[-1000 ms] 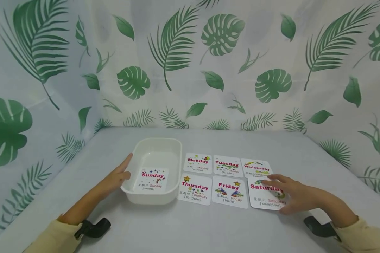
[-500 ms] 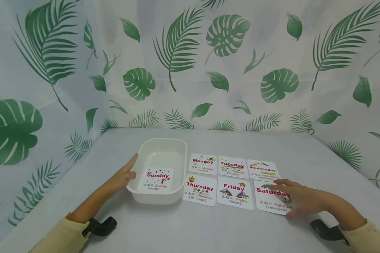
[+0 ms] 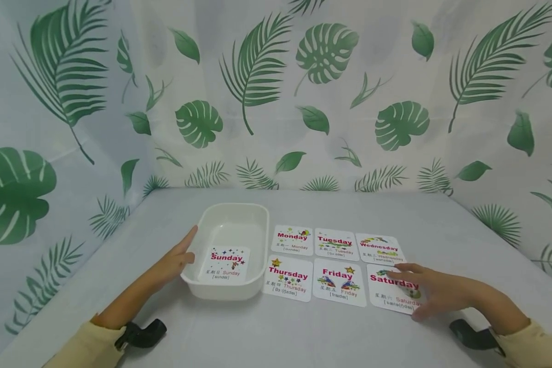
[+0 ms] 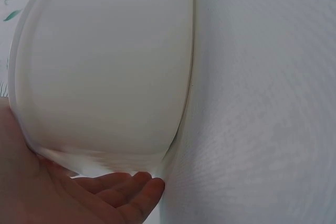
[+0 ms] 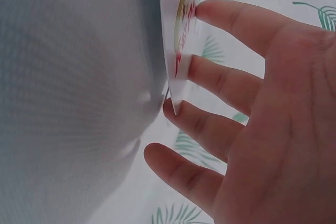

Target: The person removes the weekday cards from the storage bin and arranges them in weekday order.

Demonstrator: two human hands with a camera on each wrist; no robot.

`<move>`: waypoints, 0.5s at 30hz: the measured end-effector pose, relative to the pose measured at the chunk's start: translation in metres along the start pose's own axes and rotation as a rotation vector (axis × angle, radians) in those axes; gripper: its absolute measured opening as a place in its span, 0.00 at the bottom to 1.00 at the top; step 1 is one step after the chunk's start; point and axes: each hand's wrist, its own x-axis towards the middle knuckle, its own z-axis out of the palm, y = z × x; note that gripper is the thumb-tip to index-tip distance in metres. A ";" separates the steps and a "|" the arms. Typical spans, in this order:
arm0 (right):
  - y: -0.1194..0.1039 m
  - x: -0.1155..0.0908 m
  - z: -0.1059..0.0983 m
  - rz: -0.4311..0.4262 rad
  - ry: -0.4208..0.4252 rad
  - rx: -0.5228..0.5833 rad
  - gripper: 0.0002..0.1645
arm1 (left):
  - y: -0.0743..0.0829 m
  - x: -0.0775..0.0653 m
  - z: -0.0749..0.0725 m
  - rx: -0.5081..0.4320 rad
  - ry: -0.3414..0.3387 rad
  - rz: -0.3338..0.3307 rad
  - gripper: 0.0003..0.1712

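Note:
A white plastic tray [image 3: 262,278] stands left of centre, with a Sunday card [image 3: 225,266] lying in it. My left hand [image 3: 172,263] holds the tray's left side: the thumb lies at the rim, while in the left wrist view the fingers [image 4: 139,200] rest against the outer wall. At the right end of the near row lies a Saturday card [image 3: 391,296]. Over its right part, my right hand [image 3: 441,291] is spread and touches it. The right wrist view shows fairly straight fingers [image 5: 212,124] at the edge of the Saturday card [image 5: 178,51].
Monday [image 3: 294,248], Tuesday [image 3: 335,249] and Wednesday [image 3: 379,255] cards form the far row. Thursday [image 3: 287,291] and Friday [image 3: 338,296] cards lie in the near row. A pale cloth covers the table [image 3: 303,337]. A leaf-print curtain [image 3: 267,76] hangs behind.
The Saturday card has shifted slightly towards the near right, off the Wednesday card's lower edge, with my right hand moving along. My left hand stays at the tray. The head view has swayed a little.

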 end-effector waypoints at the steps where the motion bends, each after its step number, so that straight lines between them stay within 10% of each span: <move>1: 0.000 0.000 0.000 0.001 -0.002 0.003 0.51 | 0.000 0.000 0.000 0.000 0.003 0.000 0.45; 15: 0.000 0.000 0.000 0.001 -0.025 0.055 0.51 | 0.001 0.001 0.000 -0.008 0.002 -0.006 0.45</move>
